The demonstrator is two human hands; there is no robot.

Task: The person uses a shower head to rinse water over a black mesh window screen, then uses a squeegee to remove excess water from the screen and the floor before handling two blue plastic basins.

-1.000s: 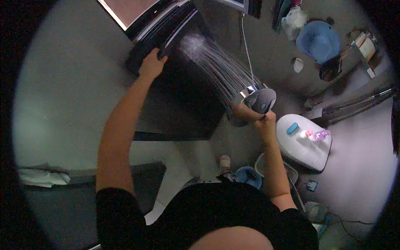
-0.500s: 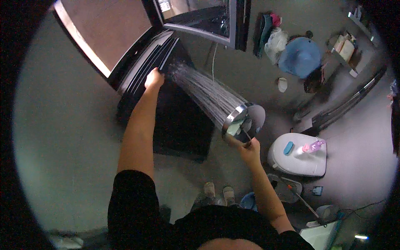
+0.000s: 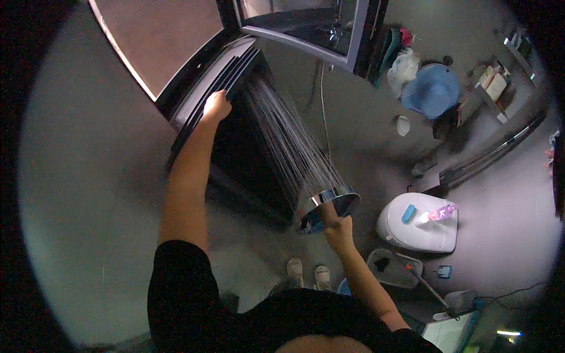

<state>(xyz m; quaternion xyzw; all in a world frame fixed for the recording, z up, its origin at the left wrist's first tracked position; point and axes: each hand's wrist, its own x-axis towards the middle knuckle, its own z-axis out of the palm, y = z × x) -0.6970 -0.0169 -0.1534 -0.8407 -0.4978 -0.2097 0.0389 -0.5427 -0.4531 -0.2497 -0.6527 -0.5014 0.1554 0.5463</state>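
The round chrome shower head (image 3: 327, 206) sits low in the middle of the scene, held up by the right hand (image 3: 336, 228), whose fingers are wrapped closed around its handle just beneath the disc. Water (image 3: 288, 141) streams out of it in a fan of thin jets, up and to the left, onto the dark frame track (image 3: 220, 88) of the glass shower enclosure. The left hand (image 3: 216, 106) rests on that track at the far left, palm down against the ribbed rails; how far its fingers are curled cannot be made out.

A thin hose (image 3: 322, 97) hangs down the grey wall behind the spray. To the right of the shower head stands a white toilet with its lid closed (image 3: 419, 226), and on the lid lie a small blue object (image 3: 408, 213) and a pink bottle (image 3: 438, 213). Farther right and away, a blue plastic basin (image 3: 432, 89) leans near the wall beside a white bag (image 3: 402, 67). Near the bottom, two pale slippers (image 3: 307, 275) show on the floor.
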